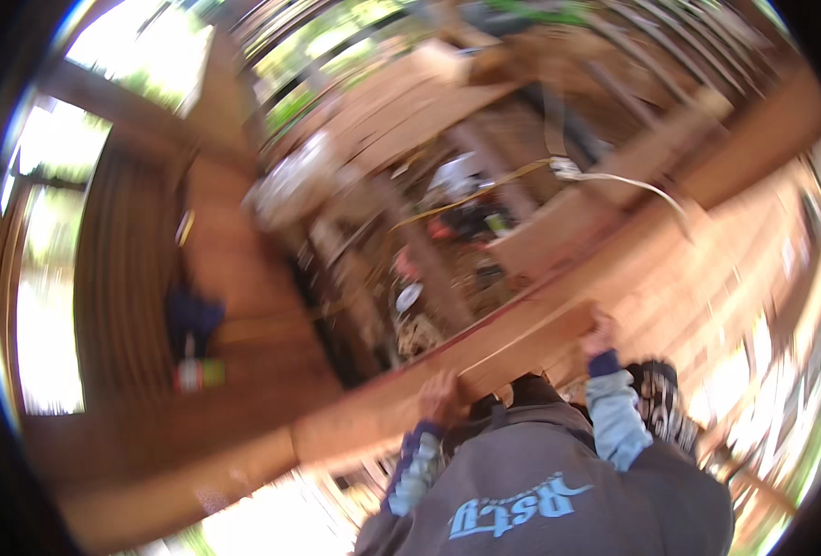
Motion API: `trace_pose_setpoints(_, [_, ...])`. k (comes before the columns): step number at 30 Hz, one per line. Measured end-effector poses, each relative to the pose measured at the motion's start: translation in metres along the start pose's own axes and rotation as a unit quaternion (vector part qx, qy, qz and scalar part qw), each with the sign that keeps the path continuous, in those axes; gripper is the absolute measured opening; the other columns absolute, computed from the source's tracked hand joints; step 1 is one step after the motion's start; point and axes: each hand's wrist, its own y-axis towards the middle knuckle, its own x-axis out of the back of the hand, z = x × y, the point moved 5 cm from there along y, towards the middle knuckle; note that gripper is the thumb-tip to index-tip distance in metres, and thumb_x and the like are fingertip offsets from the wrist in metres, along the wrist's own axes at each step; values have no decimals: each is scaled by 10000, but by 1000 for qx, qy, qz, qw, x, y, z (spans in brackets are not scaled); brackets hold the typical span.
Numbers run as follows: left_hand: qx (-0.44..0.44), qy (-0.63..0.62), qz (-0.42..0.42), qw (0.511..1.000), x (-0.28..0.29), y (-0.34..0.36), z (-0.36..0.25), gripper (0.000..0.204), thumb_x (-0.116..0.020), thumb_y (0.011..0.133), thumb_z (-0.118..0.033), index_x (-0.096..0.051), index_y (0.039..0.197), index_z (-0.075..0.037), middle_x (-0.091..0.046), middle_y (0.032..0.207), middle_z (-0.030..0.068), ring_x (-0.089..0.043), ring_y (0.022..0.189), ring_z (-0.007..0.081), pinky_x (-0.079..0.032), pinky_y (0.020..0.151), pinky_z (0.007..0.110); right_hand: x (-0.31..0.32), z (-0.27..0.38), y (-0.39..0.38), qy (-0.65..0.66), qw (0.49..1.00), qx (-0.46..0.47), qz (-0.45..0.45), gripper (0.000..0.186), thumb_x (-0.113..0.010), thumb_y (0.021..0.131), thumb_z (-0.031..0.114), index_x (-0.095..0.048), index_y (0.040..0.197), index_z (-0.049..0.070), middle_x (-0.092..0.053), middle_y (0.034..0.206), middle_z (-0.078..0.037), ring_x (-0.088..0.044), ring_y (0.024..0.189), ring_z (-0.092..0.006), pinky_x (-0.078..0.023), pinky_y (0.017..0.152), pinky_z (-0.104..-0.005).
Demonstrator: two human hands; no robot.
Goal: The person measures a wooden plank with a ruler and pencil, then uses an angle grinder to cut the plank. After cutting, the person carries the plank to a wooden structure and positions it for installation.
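Observation:
A reddish-brown wooden board (531, 348) lies in front of my body, along a long wooden beam (355, 428). My left hand (440, 398) is closed at the board's left end, its fingers bent over the wood. At the right end, my right hand (600, 334) grips the board with the thumb side up. Motion smears the picture, so the exact finger positions are unclear. Whether the board touches the beam cannot be made out.
Beyond the beam is a gap with timbers, rubble and a clear plastic bag (294, 181). A white cord (632, 181) joins a yellow cable (484, 188). Wide planks (410, 111) lie farther off. A dark blue object (193, 320) rests on the left boards.

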Motion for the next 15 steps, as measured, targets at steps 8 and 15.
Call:
trace_pose_setpoints(8, [-4, 7, 3, 1000, 3, -3, 23, 614, -770, 508, -203, -572, 1070, -55, -577, 986, 137, -602, 964, 304, -476, 825, 396, 12, 25, 5, 12, 993, -90, -79, 382, -600, 973, 257, -605, 1252, -3, -633, 1262, -134, -579, 1172, -288, -439, 1041, -480])
trace_pose_setpoints(15, [-8, -17, -81, 997, -36, 21, 28, 652, -774, 458, -238, -570, 1049, -53, -573, 963, 138, -608, 941, 294, -475, 781, 404, 30, 50, 59, -378, 925, 45, -10, 524, -634, 952, 357, -573, 1216, -92, -616, 1211, -185, -581, 1104, -267, -502, 954, -453])
